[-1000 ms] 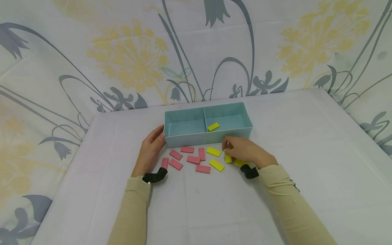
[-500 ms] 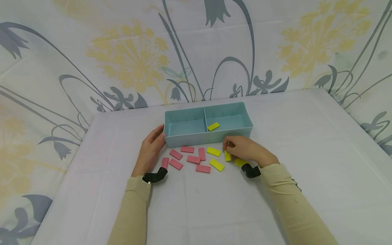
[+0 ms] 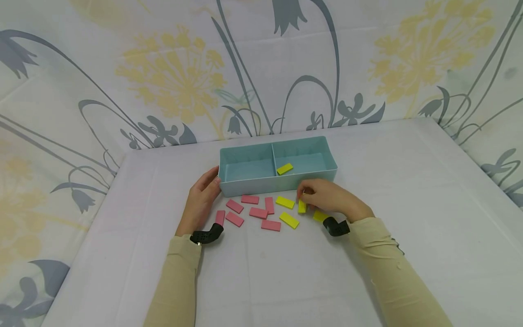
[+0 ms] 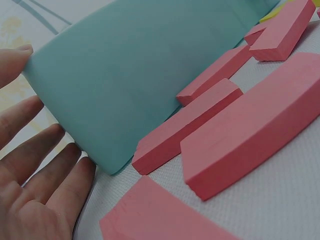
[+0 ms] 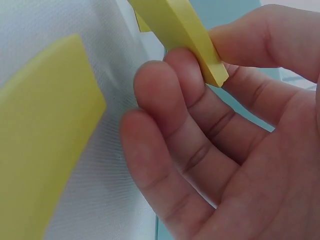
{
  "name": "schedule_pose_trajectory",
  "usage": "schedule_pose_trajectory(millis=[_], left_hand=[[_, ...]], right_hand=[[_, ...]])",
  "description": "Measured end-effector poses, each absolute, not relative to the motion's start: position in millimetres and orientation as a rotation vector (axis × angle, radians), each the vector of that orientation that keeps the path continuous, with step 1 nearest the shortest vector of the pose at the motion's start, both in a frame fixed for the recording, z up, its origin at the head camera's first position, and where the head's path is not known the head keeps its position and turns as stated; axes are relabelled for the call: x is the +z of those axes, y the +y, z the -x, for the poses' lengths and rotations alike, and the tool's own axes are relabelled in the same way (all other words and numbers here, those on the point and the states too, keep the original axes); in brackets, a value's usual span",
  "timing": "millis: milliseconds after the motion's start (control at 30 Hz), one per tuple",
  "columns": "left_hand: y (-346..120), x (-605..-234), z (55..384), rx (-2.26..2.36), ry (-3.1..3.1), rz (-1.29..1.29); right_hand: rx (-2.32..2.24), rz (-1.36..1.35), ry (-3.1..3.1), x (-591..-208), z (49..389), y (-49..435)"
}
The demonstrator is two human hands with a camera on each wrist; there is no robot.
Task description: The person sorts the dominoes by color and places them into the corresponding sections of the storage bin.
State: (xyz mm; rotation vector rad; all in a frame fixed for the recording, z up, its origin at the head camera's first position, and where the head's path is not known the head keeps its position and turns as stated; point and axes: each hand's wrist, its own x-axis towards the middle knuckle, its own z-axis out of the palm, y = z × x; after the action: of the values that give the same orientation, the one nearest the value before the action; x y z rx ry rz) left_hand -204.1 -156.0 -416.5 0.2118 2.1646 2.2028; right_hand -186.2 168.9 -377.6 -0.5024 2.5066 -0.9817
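Observation:
My left hand [image 3: 199, 202] rests on the left end of a blue-green two-compartment box [image 3: 261, 185]; in the left wrist view its fingers are spread and fairly straight, touching the end wall, the thumb at the top corner. In front of the box, my right hand [image 3: 330, 198] pinches a small yellow block [image 5: 182, 37] between thumb and fingers, tilted. Another yellow block [image 3: 284, 169] lies in the box's right compartment. Beneath the right wrist is a further yellow block [image 3: 320, 216], partly hidden.
Several pink blocks [image 3: 271, 225] lie scattered on the white cloth, left of and below the box. Two loose yellow blocks [image 3: 289, 220] lie between them and my right hand. A flowered cloth [image 3: 261, 68] hangs behind the table.
The right hand has shifted slightly, and the pinched yellow block has risen a little and moved a touch left. The left hand and the box stay where they were.

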Motion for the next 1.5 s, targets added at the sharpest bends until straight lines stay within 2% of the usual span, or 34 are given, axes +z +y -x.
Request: schedule_pose_trajectory(millis=[1500], left_hand=[[-155, -414, 203, 2.181, 2.171, -0.192]], right_hand=[[-1.223, 0.549, 2.438, -364, 186, 178]])
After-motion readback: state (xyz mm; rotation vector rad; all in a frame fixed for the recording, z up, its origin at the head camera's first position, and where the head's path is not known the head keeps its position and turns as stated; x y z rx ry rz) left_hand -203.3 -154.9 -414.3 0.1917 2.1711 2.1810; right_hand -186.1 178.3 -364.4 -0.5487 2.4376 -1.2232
